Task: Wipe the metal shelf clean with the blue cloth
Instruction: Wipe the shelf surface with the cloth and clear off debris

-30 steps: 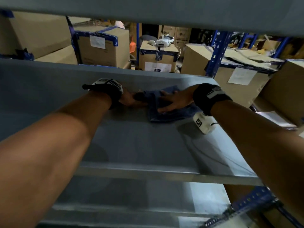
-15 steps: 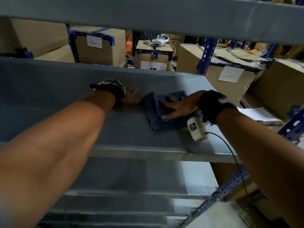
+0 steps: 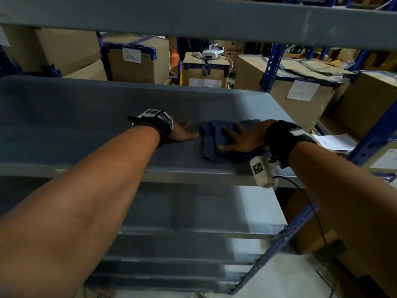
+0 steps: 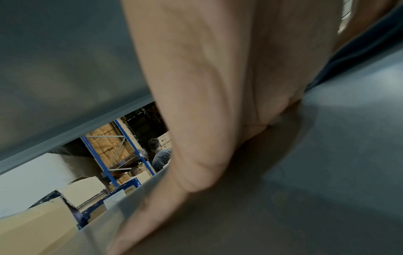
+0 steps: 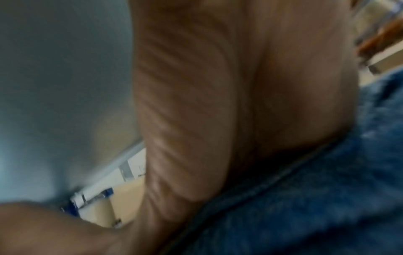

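Moved: blue cloth (image 3: 223, 138), drawn nearer the metal shelf (image 3: 107, 117) front edge. Our right hand (image 3: 242, 139) presses it flat, fingers spread; left hand (image 3: 182, 134) flat beside. Mid-wipe; next, untouched shelf leftward.

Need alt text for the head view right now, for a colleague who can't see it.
Right hand presses flat, fingers spread, on a crumpled blue cloth on a grey metal shelf. Left hand rests flat beside the cloth. Cardboard boxes stand behind.
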A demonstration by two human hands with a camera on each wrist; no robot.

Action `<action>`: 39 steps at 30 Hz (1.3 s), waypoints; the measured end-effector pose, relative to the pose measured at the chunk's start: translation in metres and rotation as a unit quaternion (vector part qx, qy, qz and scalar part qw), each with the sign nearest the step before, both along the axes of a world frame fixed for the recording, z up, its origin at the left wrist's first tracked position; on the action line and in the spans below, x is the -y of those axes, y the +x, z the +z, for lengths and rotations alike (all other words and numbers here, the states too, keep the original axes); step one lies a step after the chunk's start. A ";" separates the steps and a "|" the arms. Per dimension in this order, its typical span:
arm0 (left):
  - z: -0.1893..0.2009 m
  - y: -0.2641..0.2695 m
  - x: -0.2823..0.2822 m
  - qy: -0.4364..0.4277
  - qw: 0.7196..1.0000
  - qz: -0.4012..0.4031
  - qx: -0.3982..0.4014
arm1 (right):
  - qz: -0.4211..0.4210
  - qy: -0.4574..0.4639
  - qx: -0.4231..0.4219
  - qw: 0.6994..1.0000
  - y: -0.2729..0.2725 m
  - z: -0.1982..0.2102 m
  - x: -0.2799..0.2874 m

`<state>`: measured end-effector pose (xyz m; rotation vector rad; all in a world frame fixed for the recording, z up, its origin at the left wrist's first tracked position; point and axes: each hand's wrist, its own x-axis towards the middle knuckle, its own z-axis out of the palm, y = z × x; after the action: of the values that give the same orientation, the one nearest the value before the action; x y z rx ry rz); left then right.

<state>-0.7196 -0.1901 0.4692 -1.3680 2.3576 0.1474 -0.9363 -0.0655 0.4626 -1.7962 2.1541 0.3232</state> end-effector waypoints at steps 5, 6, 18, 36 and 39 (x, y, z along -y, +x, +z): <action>0.000 0.008 -0.014 0.008 1.000 -0.007 -0.005 | -0.011 0.046 -0.097 0.994 -0.015 0.007 -0.023; -0.002 0.011 -0.011 0.008 1.000 -0.003 -0.001 | -0.050 0.018 -0.083 0.995 -0.021 0.005 -0.024; 0.003 0.011 -0.040 0.015 0.999 0.017 -0.037 | 0.087 0.016 -0.087 0.992 0.009 0.001 -0.072; 0.004 0.019 -0.053 0.011 1.000 0.004 -0.027 | -0.075 -0.149 -0.022 0.986 0.006 -0.023 -0.080; 0.004 0.020 -0.055 -0.003 1.000 0.011 -0.023 | -0.097 -0.153 -0.037 0.983 0.012 -0.021 -0.059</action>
<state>-0.6998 -0.1352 0.4735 -1.4096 2.3827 0.1794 -0.9247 -0.0065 0.4414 -1.7265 2.5230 0.0109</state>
